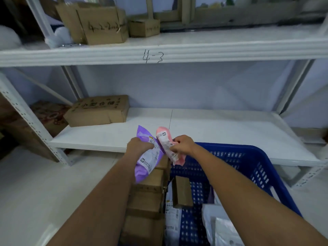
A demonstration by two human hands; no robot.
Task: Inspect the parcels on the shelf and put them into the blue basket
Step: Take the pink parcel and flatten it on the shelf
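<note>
My left hand point(140, 145) grips a purple mailer parcel point(144, 166) with a white label, held tilted in front of the lower shelf's edge. My right hand point(182, 143) grips a pink mailer parcel point(164, 139) with a white label, right beside the purple one; the two parcels touch. Both hang above the near left corner of the blue basket point(248, 157), which stands on the floor against the shelf. Inside the basket lie a small brown box point(182, 191) and several white and grey mailers point(220, 226).
A flat cardboard box point(99, 110) lies at the left of the lower white shelf point(221, 132). The upper shelf, marked 4-3 point(152, 56), carries several cardboard boxes point(101, 23). A stack of brown boxes point(147, 201) stands left of the basket.
</note>
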